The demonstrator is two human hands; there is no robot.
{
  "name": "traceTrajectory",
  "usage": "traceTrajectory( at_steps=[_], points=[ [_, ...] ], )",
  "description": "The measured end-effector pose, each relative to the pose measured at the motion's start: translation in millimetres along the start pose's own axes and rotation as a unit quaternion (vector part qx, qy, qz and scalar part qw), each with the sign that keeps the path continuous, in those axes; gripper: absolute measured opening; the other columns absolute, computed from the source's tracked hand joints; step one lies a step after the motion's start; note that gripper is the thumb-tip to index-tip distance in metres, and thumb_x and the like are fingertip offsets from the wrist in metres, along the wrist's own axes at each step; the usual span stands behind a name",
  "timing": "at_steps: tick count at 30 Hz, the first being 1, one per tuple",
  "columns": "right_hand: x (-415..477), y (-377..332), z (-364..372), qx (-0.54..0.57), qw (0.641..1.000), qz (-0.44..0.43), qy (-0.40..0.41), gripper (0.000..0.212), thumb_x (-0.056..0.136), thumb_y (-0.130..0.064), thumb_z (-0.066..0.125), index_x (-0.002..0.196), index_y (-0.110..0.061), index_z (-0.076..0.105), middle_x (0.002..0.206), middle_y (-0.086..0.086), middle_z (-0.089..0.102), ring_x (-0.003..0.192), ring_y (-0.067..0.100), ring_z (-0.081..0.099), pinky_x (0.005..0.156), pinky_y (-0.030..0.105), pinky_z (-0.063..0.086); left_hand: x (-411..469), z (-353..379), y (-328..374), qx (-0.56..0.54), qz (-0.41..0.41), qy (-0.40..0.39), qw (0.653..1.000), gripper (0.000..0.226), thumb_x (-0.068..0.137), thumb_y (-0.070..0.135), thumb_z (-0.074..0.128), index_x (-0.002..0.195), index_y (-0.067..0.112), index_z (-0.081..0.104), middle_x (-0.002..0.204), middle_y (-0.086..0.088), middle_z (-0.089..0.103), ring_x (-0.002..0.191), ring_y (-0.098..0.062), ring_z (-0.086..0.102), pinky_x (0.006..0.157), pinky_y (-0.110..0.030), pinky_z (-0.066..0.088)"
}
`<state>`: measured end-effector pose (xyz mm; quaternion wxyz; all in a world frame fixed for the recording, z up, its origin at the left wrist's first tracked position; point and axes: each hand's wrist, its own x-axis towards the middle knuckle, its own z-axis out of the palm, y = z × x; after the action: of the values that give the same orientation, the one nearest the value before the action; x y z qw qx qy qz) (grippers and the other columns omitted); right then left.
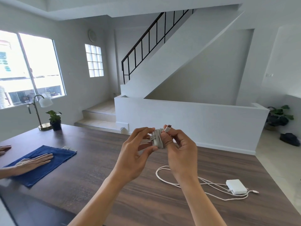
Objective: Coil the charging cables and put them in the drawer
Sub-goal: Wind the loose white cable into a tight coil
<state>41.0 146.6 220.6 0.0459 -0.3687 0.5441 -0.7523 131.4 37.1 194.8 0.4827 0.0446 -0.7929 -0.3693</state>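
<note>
Above the dark wooden table (101,162) I hold a small white charger with its white cable wound round it (157,138). My left hand (135,154) grips the bundle from the left, metal plug prongs showing between its fingers. My right hand (180,150) pinches the cable's free end, whose connector (168,128) sticks up above the fingers. A second white charger brick (236,186) lies on the table at the right, its loose white cable (164,178) spread in loops beside it. No drawer shows in this view.
Another person's hand (35,161) presses flat on a blue cloth (48,162) at the table's left. A brass desk lamp (40,111) and a small potted plant (55,119) stand at the far left corner. Stairs and a low white wall lie beyond the table.
</note>
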Motion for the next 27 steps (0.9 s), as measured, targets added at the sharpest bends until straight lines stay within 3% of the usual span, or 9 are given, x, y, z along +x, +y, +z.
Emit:
traceTrajectory(
  at_steps=[4, 7, 9, 12, 16, 19, 24, 27],
  points=[
    [-4.1, -4.0, 4.5, -0.066, 0.996, -0.051, -0.009, 0.025, 0.086, -0.018, 0.07, 0.075, -0.041, 0.067, 0.112, -0.015, 0.064, 0.108, -0.003, 0.059, 0.084, 0.004, 0.041, -1.7, 3.9, -8.3, -0.017, -0.017, 0.051, 0.998, 0.04, 0.086, 0.014, 0.07, 0.124, 0.019, 0.058, 0.12, 0.003, 0.059, 0.108, -0.01, 0.063, 0.085, -0.018, 0.054],
    [-9.2, -3.6, 6.0, -0.154, 0.981, -0.113, -0.004, 0.015, 0.082, -0.028, 0.072, 0.078, -0.04, 0.065, 0.099, -0.019, 0.062, 0.105, 0.004, 0.057, 0.086, 0.005, 0.037, -0.4, 2.8, -9.6, -0.014, -0.011, 0.067, 0.998, 0.037, 0.087, 0.016, 0.067, 0.123, 0.019, 0.057, 0.12, 0.003, 0.058, 0.108, -0.01, 0.063, 0.085, -0.017, 0.052],
    [-9.0, -7.3, 4.0, -0.155, 0.981, -0.117, -0.022, 0.018, 0.082, -0.028, 0.072, 0.077, -0.042, 0.062, 0.09, -0.02, 0.065, 0.098, 0.003, 0.058, 0.082, 0.005, 0.037, 0.2, 0.4, -8.9, -0.007, 0.0, 0.056, 0.998, 0.037, 0.09, 0.015, 0.066, 0.124, 0.023, 0.055, 0.121, 0.01, 0.056, 0.109, -0.01, 0.062, 0.088, -0.019, 0.053],
    [2.4, -15.6, -1.1, -0.159, 0.981, -0.101, -0.048, 0.022, 0.082, -0.024, 0.073, 0.073, -0.041, 0.062, 0.081, -0.017, 0.067, 0.087, 0.003, 0.061, 0.075, 0.009, 0.041, -0.4, -3.3, -6.5, 0.034, 0.03, 0.016, 0.999, 0.043, 0.089, 0.013, 0.062, 0.125, 0.033, 0.052, 0.123, 0.022, 0.049, 0.113, -0.007, 0.058, 0.094, -0.024, 0.052],
    [20.8, -27.6, -3.6, -0.143, 0.985, -0.062, -0.078, 0.015, 0.08, -0.023, 0.076, 0.073, -0.033, 0.066, 0.075, -0.017, 0.066, 0.069, 0.005, 0.059, 0.066, 0.017, 0.047, 2.4, -10.4, -3.7, 0.065, 0.046, -0.003, 0.997, 0.04, 0.093, 0.025, 0.057, 0.132, 0.032, 0.047, 0.126, 0.019, 0.046, 0.112, -0.01, 0.056, 0.094, -0.031, 0.054],
    [25.8, -31.1, -4.4, -0.166, 0.979, -0.071, -0.091, 0.007, 0.08, -0.027, 0.076, 0.077, -0.031, 0.07, 0.084, -0.011, 0.064, 0.069, 0.007, 0.055, 0.064, 0.016, 0.045, 1.5, -10.9, 0.6, 0.049, 0.046, -0.011, 0.998, 0.04, 0.094, 0.031, 0.054, 0.133, 0.028, 0.045, 0.127, 0.013, 0.045, 0.115, -0.014, 0.055, 0.095, -0.035, 0.054],
    [30.2, -32.9, -7.8, -0.165, 0.977, -0.035, -0.129, 0.008, 0.078, -0.031, 0.077, 0.074, -0.034, 0.07, 0.073, -0.009, 0.058, 0.058, 0.005, 0.049, 0.058, 0.012, 0.04, -4.8, -12.8, -0.7, 0.052, 0.046, -0.018, 0.997, 0.038, 0.096, 0.019, 0.056, 0.133, 0.015, 0.048, 0.127, 0.003, 0.046, 0.116, -0.015, 0.053, 0.095, -0.026, 0.05],
    [32.4, -35.7, -10.0, -0.104, 0.975, 0.043, -0.194, 0.004, 0.077, -0.03, 0.077, 0.078, -0.027, 0.076, 0.077, 0.012, 0.07, 0.067, 0.013, 0.059, 0.071, 0.03, 0.05, -9.5, -14.8, 1.8, 0.014, 0.034, -0.027, 0.999, 0.04, 0.093, 0.01, 0.057, 0.133, 0.013, 0.049, 0.125, 0.001, 0.047, 0.115, -0.018, 0.053, 0.094, -0.022, 0.05]
  ],
)
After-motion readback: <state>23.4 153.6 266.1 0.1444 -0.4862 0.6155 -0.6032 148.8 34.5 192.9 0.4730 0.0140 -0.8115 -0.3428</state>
